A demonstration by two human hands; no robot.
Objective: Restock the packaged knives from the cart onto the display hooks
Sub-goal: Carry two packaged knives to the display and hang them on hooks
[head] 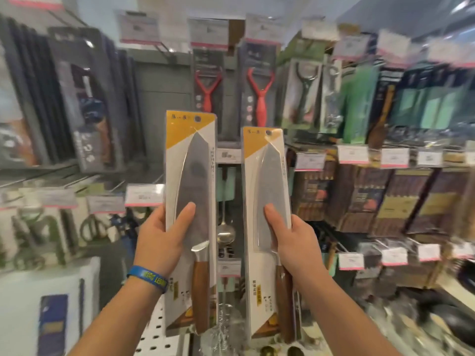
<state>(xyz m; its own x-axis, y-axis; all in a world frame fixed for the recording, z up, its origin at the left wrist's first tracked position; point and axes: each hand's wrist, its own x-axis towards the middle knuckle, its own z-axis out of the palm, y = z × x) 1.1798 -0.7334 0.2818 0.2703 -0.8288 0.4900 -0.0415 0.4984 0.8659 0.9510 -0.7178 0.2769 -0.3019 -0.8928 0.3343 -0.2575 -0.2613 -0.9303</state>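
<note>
Mid-restock. Left hand (164, 242) grips left knife pack (191, 176); right hand (290, 240) grips right knife pack (267, 181). Both packs upright, apart, in front of red peelers (208, 91). Neither hung yet; target hook indiscernible, cart out of view.

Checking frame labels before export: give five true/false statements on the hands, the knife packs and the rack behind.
1. The left hand grips the left knife pack, and the right hand grips the right knife pack. True.
2. Both blades point down. False: the tips point up, with the wooden handles at the bottom.
3. The blue wristband sits on the right wrist. False: it is on the left wrist.
4. Two red peelers hang on the rack above the packs. True.
5. The left knife pack already hangs on a hook. False: it is in the hand and its hang hole is free.
</note>
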